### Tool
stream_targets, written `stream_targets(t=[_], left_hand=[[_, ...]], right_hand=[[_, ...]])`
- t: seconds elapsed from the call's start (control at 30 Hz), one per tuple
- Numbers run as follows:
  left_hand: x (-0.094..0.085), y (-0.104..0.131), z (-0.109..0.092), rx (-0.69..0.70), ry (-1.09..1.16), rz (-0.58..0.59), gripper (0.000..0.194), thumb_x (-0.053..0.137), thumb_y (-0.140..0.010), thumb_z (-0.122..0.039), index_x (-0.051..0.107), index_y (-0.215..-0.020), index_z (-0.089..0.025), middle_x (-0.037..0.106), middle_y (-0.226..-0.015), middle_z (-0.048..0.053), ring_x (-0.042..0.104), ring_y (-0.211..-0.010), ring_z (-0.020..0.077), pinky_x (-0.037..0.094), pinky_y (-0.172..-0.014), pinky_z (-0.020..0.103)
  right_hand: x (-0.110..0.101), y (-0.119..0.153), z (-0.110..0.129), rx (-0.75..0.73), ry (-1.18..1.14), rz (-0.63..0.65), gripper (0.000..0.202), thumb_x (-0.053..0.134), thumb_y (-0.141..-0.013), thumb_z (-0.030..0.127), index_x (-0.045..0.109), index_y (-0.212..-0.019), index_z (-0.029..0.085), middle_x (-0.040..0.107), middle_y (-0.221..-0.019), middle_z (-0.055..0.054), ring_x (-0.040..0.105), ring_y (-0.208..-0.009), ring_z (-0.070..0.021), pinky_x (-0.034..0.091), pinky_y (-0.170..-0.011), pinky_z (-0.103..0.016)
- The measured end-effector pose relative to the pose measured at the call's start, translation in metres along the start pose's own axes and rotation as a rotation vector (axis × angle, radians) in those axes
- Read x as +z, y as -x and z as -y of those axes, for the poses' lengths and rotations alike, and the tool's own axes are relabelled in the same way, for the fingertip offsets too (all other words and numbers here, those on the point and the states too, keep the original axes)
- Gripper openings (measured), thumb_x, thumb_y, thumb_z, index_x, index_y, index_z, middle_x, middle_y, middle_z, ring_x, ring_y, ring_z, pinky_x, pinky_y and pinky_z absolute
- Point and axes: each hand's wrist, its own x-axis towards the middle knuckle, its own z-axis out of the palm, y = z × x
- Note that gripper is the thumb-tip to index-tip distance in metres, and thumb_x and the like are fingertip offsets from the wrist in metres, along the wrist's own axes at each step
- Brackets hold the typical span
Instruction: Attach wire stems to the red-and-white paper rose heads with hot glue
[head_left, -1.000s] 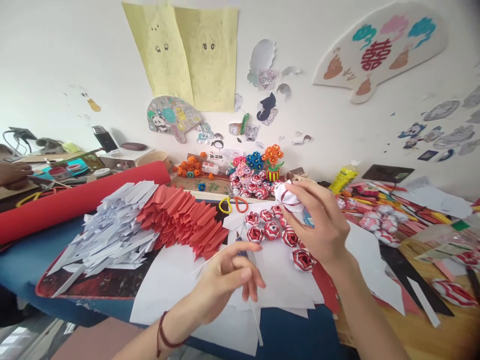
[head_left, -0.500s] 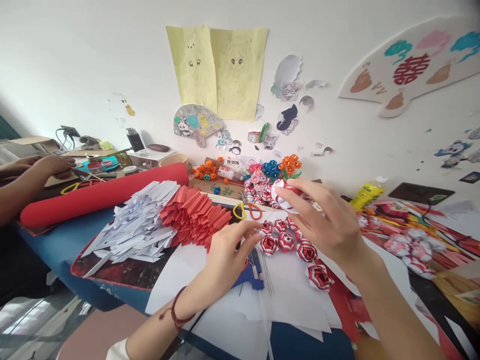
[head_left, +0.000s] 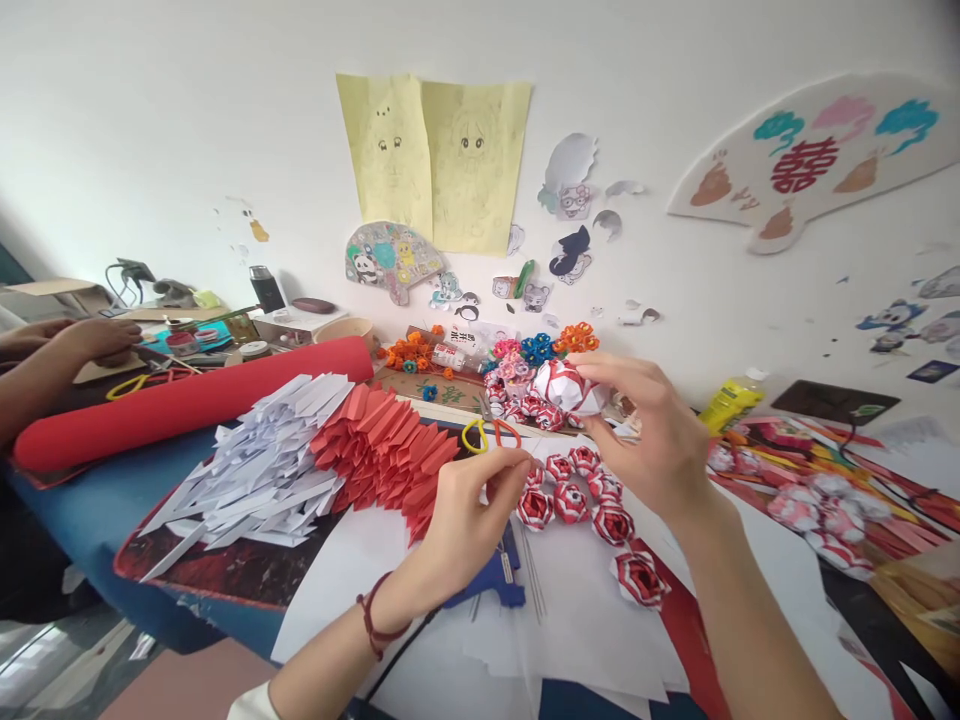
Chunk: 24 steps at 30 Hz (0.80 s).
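My right hand [head_left: 652, 435] is closed round a red-and-white folded paper flower [head_left: 568, 390], raised over the paper sheets with its pale underside partly toward me. Lower and to its left, my left hand [head_left: 476, 510] is pinched; whatever sits between the fingertips is too small to make out. Several finished-looking paper flowers [head_left: 613, 523] lie on the white sheets just behind and right of my left hand. Beneath that hand rests a blue glue gun [head_left: 495, 585], partly covered by the wrist, with thin wires [head_left: 534, 580] beside it.
Folded white paper strips [head_left: 262, 480] and red ones [head_left: 382, 450] are heaped on a tray at left. Behind them lies a red roll [head_left: 195, 395]. Scissors [head_left: 491, 435] lie past my left hand. A co-worker's hands [head_left: 97, 345] are at far left. A yellow bottle [head_left: 733, 400] stands right.
The flower in my right hand has turned, showing more of its red-and-white side. My left hand stays pinched, almost in place. The whole view has shifted slightly.
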Motion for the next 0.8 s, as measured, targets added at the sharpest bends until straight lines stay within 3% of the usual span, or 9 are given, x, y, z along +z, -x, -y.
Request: stream_targets(t=[0.17, 0.37, 0.57, 0.8], left_hand=[[0.011, -0.012, 0.004, 0.015, 0.013, -0.017, 0.025, 0.051, -0.099, -0.027, 0.07, -0.091, -0.013, 0.056, -0.064, -0.001, 0.045, -0.056, 0.0091, 0.036, -0.056, 0.021], [0.027, -0.023, 0.023, 0.089, -0.047, -0.085, 0.023, 0.051, -0.099, -0.027, 0.069, -0.093, -0.014, 0.058, -0.061, -0.002, 0.049, -0.054, 0.0091, 0.039, -0.057, 0.02], [0.035, -0.027, 0.043, 0.191, -0.092, -0.161, 0.02, 0.053, -0.098, -0.025, 0.072, -0.098, -0.016, 0.071, -0.075, 0.003, 0.058, -0.058, 0.0104, 0.046, -0.061, 0.021], [0.034, -0.029, 0.049, 0.207, -0.091, -0.219, 0.021, 0.053, -0.099, -0.024, 0.073, -0.101, -0.016, 0.074, -0.077, 0.005, 0.066, -0.063, 0.0135, 0.052, -0.067, 0.023]], right_hand=[[0.008, 0.006, -0.012, 0.06, 0.031, -0.075, 0.06, 0.056, -0.083, -0.007, 0.057, -0.132, 0.027, 0.068, -0.126, -0.006, 0.064, -0.119, -0.0235, 0.055, -0.103, -0.045], [0.025, 0.018, -0.03, 0.13, -0.025, -0.196, 0.066, 0.064, -0.082, 0.001, 0.049, -0.14, 0.03, 0.07, -0.125, -0.005, 0.068, -0.115, -0.0247, 0.06, -0.096, -0.045], [0.033, 0.025, -0.037, 0.216, -0.201, -0.219, 0.061, 0.064, -0.084, 0.007, 0.046, -0.139, 0.029, 0.069, -0.125, -0.007, 0.066, -0.118, -0.0258, 0.057, -0.101, -0.049], [0.03, 0.018, -0.029, 0.244, -0.442, -0.151, 0.064, 0.069, -0.082, 0.013, 0.044, -0.138, 0.026, 0.065, -0.128, -0.012, 0.063, -0.122, -0.0282, 0.054, -0.103, -0.053]])
